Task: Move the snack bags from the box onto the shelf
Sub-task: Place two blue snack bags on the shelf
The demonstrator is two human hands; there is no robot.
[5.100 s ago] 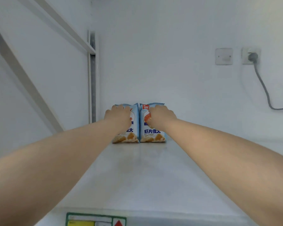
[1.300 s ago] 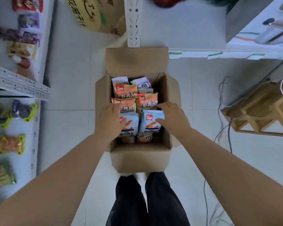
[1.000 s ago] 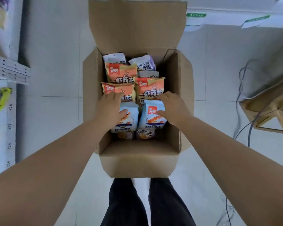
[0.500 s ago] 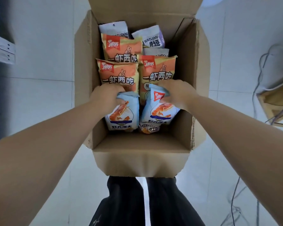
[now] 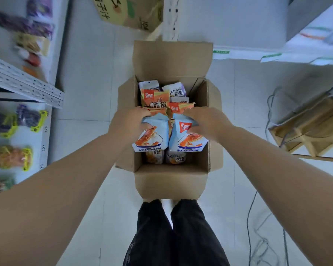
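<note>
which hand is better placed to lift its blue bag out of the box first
Right, narrowly. The right hand grips the top of its light-blue prawn snack bag, whose corner overlaps the right wall of the brown cardboard box. The left hand grips its matching bag similarly.

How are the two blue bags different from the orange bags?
The blue bags are light blue with a shrimp picture; the orange bags are orange with big writing. The blue bags are gripped, one in the left hand, one in the right hand; the orange bags sit in the box. Both kinds show a red logo.
</note>
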